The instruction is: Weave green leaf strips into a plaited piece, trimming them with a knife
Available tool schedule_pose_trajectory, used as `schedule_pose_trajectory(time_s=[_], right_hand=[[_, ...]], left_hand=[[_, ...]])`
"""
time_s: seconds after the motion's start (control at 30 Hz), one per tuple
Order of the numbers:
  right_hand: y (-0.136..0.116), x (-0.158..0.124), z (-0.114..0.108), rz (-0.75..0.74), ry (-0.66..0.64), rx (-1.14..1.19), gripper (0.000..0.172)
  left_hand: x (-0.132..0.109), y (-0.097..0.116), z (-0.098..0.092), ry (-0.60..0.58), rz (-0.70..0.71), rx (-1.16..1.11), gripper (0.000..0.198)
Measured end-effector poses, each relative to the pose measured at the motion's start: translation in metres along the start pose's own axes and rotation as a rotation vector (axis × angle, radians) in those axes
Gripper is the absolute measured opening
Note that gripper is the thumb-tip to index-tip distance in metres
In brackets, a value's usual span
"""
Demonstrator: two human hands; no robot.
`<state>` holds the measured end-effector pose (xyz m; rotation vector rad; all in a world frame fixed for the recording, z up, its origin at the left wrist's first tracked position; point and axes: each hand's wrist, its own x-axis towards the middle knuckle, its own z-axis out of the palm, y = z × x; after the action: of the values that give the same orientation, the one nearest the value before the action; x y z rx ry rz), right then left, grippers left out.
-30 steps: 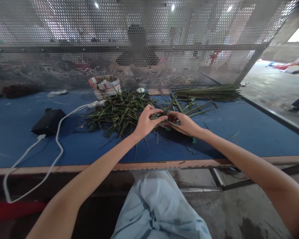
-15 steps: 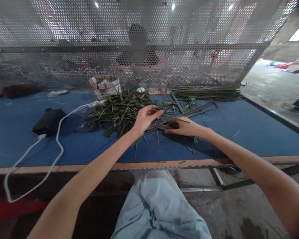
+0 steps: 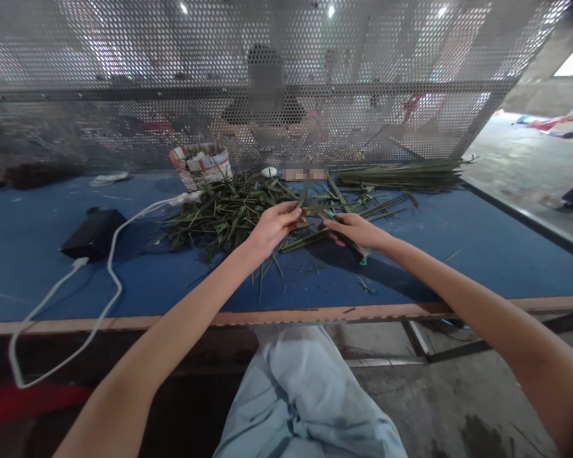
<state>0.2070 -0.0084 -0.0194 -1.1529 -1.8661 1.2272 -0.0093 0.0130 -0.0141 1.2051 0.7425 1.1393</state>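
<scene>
My left hand (image 3: 281, 222) is closed on a green leaf strip (image 3: 314, 208), pinched between thumb and fingers. Just to its right, my right hand (image 3: 352, 231) is wrapped round a dark-handled tool (image 3: 356, 250) with green ends, which looks like a knife. The tool's upper end lies close to the strip. Left of and behind my left hand spreads a heap of cut green leaf pieces (image 3: 219, 213). More long strips (image 3: 382, 207) lie on the blue table beyond my right hand.
A newspaper-covered basket (image 3: 203, 166) stands behind the heap. A bundle of long leaves (image 3: 401, 177) lies at the back right. To the left are a black box (image 3: 93, 234) and a white cable (image 3: 116, 273). Behind the table (image 3: 157, 289) rises a perforated metal screen (image 3: 172, 121), with a person beyond.
My right hand has risen slightly, and the tool in it has turned to slant toward the strip. My left hand has closed its fingers and moved slightly left.
</scene>
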Motion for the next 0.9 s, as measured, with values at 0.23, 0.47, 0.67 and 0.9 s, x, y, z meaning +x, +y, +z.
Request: schedule_pose_trajectory(time_s=[0.23,0.47,0.67,0.9], right_hand=[[-0.003,0.002,-0.007,0.130,-0.005,0.211,0.044],[-0.005,-0.002,-0.010,-0.063,0.009,0.040,0.035],[-0.005,-0.009,-0.011,-0.362,0.320,-0.727,0.042],[-0.005,-0.015,-0.014,-0.504,0.415,-1.111,0.044]], left_hand=[[0.001,0.004,-0.004,0.118,0.077,0.170,0.024],[-0.003,0.010,-0.001,0.200,0.266,0.375,0.026],[-0.001,0.010,-0.002,0.133,0.186,0.253,0.023],[0.000,0.007,-0.003,0.062,0.146,0.242,0.024]])
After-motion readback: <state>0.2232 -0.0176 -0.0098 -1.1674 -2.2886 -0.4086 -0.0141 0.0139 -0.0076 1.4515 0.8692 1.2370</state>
